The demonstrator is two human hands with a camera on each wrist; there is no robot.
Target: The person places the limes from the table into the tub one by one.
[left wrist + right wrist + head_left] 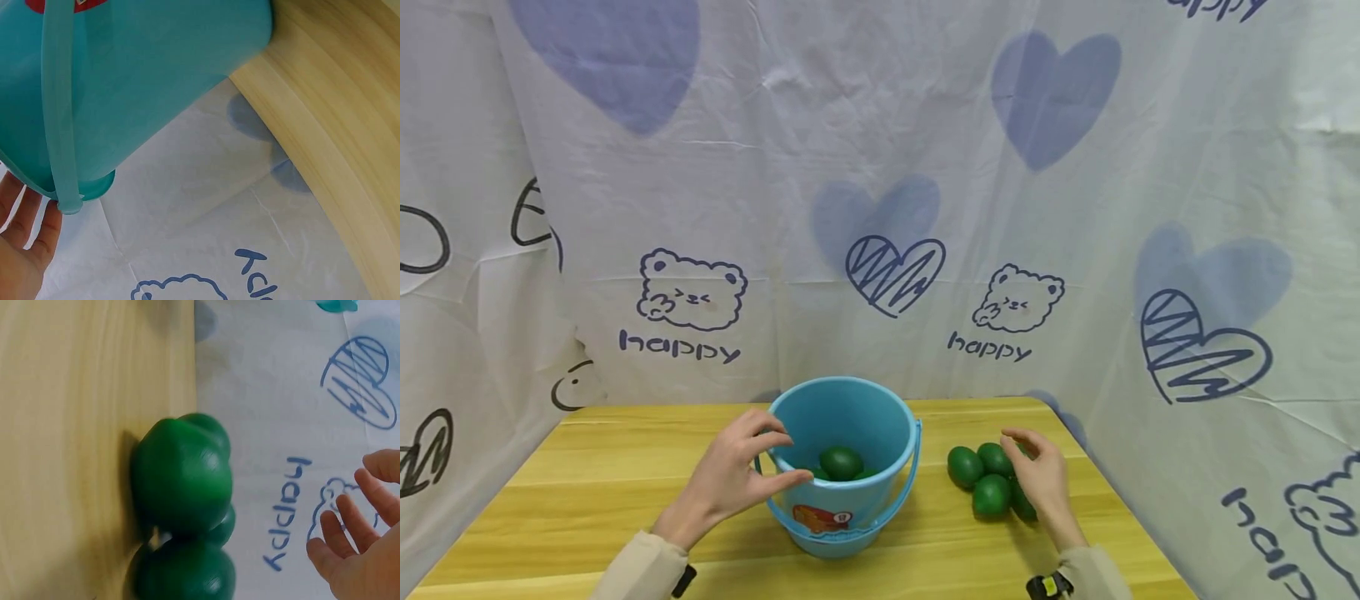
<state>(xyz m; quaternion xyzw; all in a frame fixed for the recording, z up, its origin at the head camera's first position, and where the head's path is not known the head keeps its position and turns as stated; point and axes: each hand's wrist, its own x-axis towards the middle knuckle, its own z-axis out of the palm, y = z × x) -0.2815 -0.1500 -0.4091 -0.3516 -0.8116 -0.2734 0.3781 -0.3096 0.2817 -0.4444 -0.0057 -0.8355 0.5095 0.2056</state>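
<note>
A light-blue bucket (pixel 880 496) stands upright on the table, its handle hanging at the front. Inside it lies a green lime (pixel 841 462), with more green partly hidden by the near rim. My left hand (pixel 730 471) is at the bucket's left rim, thumb and fingers spread apart; in the left wrist view its fingertips (pixel 52 219) are right by the rim and handle joint. To the right, several limes (pixel 991 497) sit close together. Over their right side hovers my right hand (pixel 1043 479), fingers loosely bent and holding nothing; it partly covers one lime (pixel 182 478).
The wooden table (pixel 625 475) carries the bucket near its middle and the limes toward its right edge. A white cloth (pixel 820 108) printed with hearts and bears hangs behind and at both sides. A fish sticker (pixel 822 518) marks the bucket's front.
</note>
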